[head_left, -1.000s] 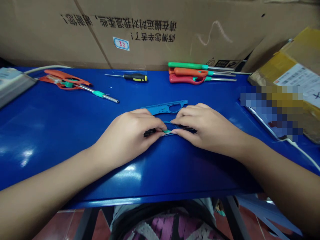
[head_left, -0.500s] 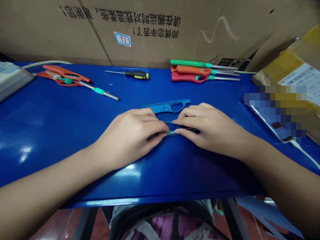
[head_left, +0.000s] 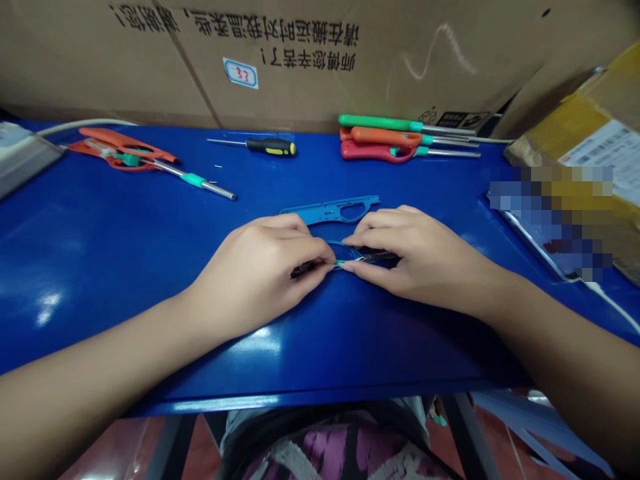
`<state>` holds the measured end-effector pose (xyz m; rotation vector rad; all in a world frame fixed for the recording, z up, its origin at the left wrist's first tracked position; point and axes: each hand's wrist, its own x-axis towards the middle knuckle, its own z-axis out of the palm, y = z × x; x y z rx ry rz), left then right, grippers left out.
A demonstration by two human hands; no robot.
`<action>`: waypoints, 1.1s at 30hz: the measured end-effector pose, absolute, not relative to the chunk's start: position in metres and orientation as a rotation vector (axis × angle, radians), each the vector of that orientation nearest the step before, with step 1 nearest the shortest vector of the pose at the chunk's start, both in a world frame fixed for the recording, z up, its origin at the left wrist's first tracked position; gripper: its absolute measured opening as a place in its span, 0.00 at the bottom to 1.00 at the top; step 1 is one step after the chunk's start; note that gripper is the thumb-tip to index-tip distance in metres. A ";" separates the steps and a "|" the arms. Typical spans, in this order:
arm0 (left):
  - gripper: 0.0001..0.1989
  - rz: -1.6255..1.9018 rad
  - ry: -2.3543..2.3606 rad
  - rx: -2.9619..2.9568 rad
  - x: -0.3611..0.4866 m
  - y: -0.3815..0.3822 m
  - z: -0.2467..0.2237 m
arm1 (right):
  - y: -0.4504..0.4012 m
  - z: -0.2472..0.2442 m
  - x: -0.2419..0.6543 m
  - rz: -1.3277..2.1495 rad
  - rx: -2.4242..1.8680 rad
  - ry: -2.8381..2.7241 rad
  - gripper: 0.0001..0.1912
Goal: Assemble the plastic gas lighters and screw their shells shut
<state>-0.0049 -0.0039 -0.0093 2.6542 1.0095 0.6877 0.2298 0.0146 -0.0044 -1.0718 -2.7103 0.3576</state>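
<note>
Low over the table's middle, my left hand (head_left: 265,267) and my right hand (head_left: 420,253) meet at a blue lighter casing half (head_left: 342,243). Both hands are closed, with fingertips pinching at its handle loop. A small green piece (head_left: 339,262) shows between the fingertips. Dark and metallic parts show under the fingers of my right hand, too covered to make out fully. Just beyond the fingers lies another blue casing half (head_left: 320,212), its inner side up, apart from the held one.
Behind lie a screwdriver (head_left: 273,147), an opened orange lighter (head_left: 130,148) and a stack of lighters, a red one (head_left: 373,151) in front. A large cardboard box (head_left: 300,93) walls the back. A phone (head_left: 535,233) with a cable and a taped carton (head_left: 590,147) stand right.
The fingertips have shifted slightly at the held casing half, and a little more of the dark and metallic part shows by my right hand. The whole view has moved slightly.
</note>
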 end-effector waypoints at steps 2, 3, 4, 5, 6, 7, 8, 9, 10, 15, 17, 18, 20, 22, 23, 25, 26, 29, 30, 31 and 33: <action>0.07 0.701 1.007 2.648 -0.005 -0.004 -0.010 | 0.014 -0.005 0.230 0.376 -1.080 -2.693 0.11; 0.07 0.704 1.005 2.647 -0.004 -0.004 -0.010 | 0.014 -0.005 0.229 0.376 -1.085 -2.687 0.11; 0.07 0.705 1.001 2.647 -0.004 -0.004 -0.010 | 0.014 -0.005 0.229 0.375 -1.087 -2.682 0.10; 0.07 0.706 0.999 2.648 -0.004 -0.004 -0.010 | 0.014 -0.006 0.228 0.375 -1.091 -2.679 0.10; 0.07 0.706 0.998 2.649 -0.004 -0.004 -0.010 | 0.014 -0.005 0.228 0.376 -1.094 -2.676 0.10; 0.07 0.705 0.998 2.650 -0.004 -0.004 -0.010 | 0.014 -0.005 0.227 0.382 -1.097 -2.668 0.10; 0.07 0.705 1.000 2.651 -0.004 -0.004 -0.010 | 0.014 -0.005 0.227 0.392 -1.102 -2.656 0.10; 0.07 0.705 0.999 2.654 -0.004 -0.004 -0.010 | 0.014 -0.005 0.227 0.411 -1.107 -2.641 0.10; 0.07 0.704 0.997 2.656 -0.004 -0.004 -0.010 | 0.014 -0.005 0.227 0.432 -1.110 -2.626 0.10; 0.07 0.705 0.984 2.659 -0.004 -0.004 -0.010 | 0.015 -0.004 0.228 0.500 -1.104 -2.595 0.11; 0.07 0.705 0.982 2.658 -0.004 -0.004 -0.010 | 0.016 -0.004 0.228 0.531 -1.102 -2.576 0.11; 0.07 0.707 0.983 2.657 -0.004 -0.004 -0.010 | 0.016 -0.005 0.228 0.552 -1.102 -2.562 0.10; 0.07 0.711 0.983 2.656 -0.004 -0.004 -0.010 | 0.016 -0.005 0.229 0.591 -1.102 -2.531 0.10; 0.07 0.719 0.981 2.655 -0.005 -0.004 -0.011 | 0.016 -0.006 0.228 0.621 -1.112 -2.506 0.10; 0.07 0.722 0.980 2.655 -0.005 -0.003 -0.011 | 0.016 -0.006 0.228 0.640 -1.127 -2.491 0.10; 0.07 0.727 0.978 2.656 -0.005 -0.003 -0.012 | 0.016 -0.007 0.227 0.698 -1.169 -2.440 0.10; 0.07 0.730 0.979 2.657 -0.005 -0.003 -0.012 | 0.016 -0.007 0.226 0.733 -1.188 -2.411 0.10; 0.06 0.736 0.975 2.660 -0.004 -0.004 -0.011 | 0.016 -0.008 0.224 0.808 -1.209 -2.352 0.09; 0.06 0.737 0.973 2.661 -0.003 -0.004 -0.011 | 0.016 -0.008 0.224 0.821 -1.211 -2.345 0.09; 0.06 0.733 0.973 2.663 -0.003 -0.004 -0.010 | 0.017 -0.007 0.225 0.834 -1.217 -2.339 0.09; 0.06 0.721 0.977 2.673 -0.004 -0.005 -0.010 | 0.018 -0.006 0.226 0.896 -1.239 -2.323 0.10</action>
